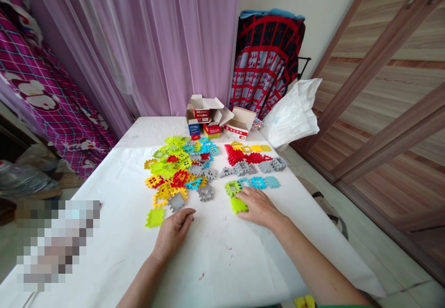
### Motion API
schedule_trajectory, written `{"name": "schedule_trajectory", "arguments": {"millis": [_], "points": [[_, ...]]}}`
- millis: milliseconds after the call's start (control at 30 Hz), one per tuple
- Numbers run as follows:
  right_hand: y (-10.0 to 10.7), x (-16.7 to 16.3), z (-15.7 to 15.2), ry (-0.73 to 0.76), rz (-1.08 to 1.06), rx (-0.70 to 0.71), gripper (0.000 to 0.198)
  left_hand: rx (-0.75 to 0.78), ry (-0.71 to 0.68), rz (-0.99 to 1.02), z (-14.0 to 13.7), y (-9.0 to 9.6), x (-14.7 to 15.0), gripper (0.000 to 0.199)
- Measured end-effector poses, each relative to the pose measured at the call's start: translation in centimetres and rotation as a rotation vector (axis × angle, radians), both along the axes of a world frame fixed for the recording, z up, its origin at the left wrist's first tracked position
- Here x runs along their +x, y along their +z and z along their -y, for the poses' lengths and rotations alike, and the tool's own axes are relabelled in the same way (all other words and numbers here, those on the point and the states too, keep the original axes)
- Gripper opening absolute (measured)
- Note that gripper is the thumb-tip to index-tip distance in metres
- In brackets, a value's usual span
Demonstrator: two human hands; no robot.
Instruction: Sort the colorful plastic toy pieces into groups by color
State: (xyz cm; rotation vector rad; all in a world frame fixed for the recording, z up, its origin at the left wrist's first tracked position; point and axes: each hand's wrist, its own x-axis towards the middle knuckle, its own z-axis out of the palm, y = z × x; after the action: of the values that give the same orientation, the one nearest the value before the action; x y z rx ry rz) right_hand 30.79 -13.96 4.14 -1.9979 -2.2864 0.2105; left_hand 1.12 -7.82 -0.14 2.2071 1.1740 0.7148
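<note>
My right hand reaches over the right side of the table, its thumb and fingers around the edge of a solid lime-green interlocking building tile. Just behind that tile lies a green window-frame tile, with blue tiles in a row to its right. My left hand rests on the table with its fingers curled in, and nothing shows in it. Near it lie a grey tile and a lime-green tile. Beyond them spreads a mixed pile of green, yellow, red, blue and grey tiles.
Behind the blue tiles are rows of grey, red and yellow tiles. Open cardboard boxes stand at the table's back edge. A white plastic bag is at the back right corner. The white-covered table fills the foreground.
</note>
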Motion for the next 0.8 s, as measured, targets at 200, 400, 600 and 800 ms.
{"name": "schedule_trajectory", "arguments": {"millis": [200,400,600,800], "points": [[0.0,0.0,0.0,0.000,0.000,-0.008,0.041,0.001,-0.002,-0.014,0.0,0.1,0.0,0.026],[0.7,0.6,0.5,-0.033,-0.066,0.045,0.041,-0.003,-0.004,-0.015,0.0,0.1,0.0,0.027],[-1.2,2.5,1.5,-0.417,-0.346,0.500,0.026,0.003,0.001,-0.019,0.0,0.1,0.0,0.026],[-6.1,5.0,2.1,-0.893,-0.661,0.757,0.041,-0.024,0.011,-0.049,0.1,0.2,0.0,0.030]]}}
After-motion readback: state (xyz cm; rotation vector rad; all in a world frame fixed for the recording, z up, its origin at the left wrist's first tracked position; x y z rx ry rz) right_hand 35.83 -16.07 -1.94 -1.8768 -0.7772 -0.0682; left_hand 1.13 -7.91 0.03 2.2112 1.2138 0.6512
